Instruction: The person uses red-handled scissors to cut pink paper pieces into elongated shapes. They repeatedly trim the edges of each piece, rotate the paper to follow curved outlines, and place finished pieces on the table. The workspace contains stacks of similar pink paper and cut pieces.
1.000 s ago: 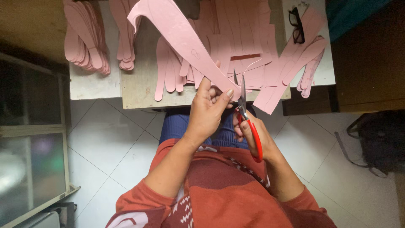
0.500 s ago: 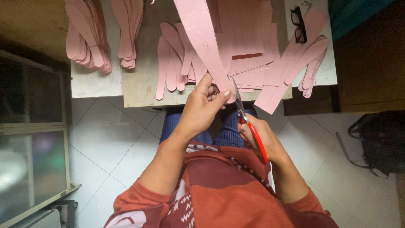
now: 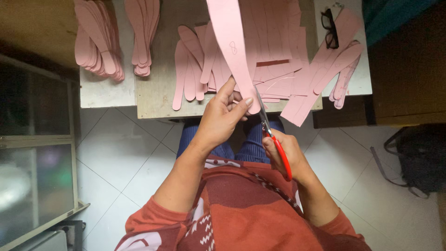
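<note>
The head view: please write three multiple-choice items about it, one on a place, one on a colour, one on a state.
1. Where do the black glasses lie?
A. on the bench top, at the upper right
B. on the floor tiles
C. on the person's lap

2. What colour are the handles of the scissors?
A. blue
B. red
C. green

3. What does the left hand do?
A. rests flat on the bench
B. hangs free at the side
C. pinches the long pink strip

Answers:
1 A, they sit beside the pink cut pieces near the bench's right end.
2 B, a red handle runs through the right hand.
3 C, thumb and fingers close on the strip's lower end.
</note>
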